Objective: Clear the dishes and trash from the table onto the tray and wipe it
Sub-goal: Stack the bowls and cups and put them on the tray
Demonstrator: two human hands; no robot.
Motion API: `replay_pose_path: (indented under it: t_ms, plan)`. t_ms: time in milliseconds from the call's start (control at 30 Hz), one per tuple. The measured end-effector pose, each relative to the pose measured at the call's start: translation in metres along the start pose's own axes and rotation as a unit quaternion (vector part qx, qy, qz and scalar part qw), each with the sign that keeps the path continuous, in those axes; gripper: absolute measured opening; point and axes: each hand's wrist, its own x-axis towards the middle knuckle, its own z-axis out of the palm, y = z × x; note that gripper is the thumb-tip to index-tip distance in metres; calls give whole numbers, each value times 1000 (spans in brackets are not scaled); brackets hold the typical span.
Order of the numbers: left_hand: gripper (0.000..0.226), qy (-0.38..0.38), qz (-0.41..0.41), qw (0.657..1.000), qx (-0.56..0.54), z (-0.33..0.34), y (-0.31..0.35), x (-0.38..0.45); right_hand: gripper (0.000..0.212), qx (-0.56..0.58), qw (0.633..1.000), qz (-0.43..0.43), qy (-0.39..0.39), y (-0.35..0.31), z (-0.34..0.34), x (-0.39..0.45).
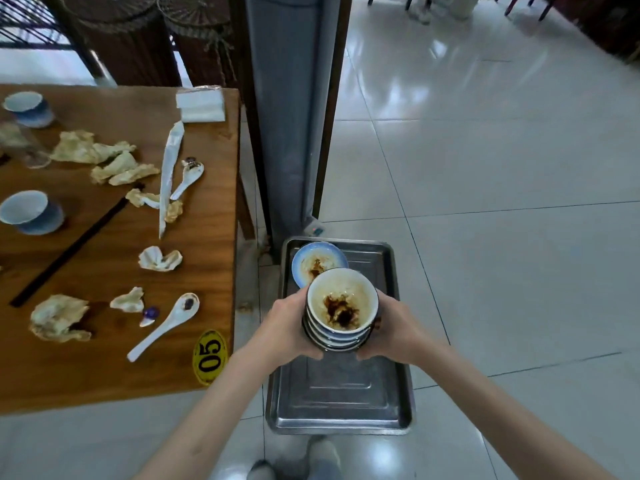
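Both hands hold a stack of dirty bowls above the metal tray on the floor. My left hand grips the stack's left side and my right hand grips its right side. The top bowl is stained with dark sauce. A soiled blue-rimmed plate lies at the tray's far end. On the wooden table to the left lie two white spoons, several crumpled napkins, black chopsticks and two blue cups.
A yellow number tag marked 05 sits at the table's near corner. A pack of white tissues lies at the far corner. A grey pillar stands behind the tray. Tiled floor stretches right. My shoes are below the tray.
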Motion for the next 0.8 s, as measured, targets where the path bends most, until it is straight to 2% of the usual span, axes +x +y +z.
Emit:
replay_pose_path:
  t_ms: [467, 800]
  plan:
    - [102, 67, -46, 997, 7, 94, -124, 47, 103, -3, 998, -51, -41, 102, 78, 79]
    - [101, 58, -42, 991, 116, 122, -193, 91, 102, 7, 999, -20, -28, 159, 148, 143]
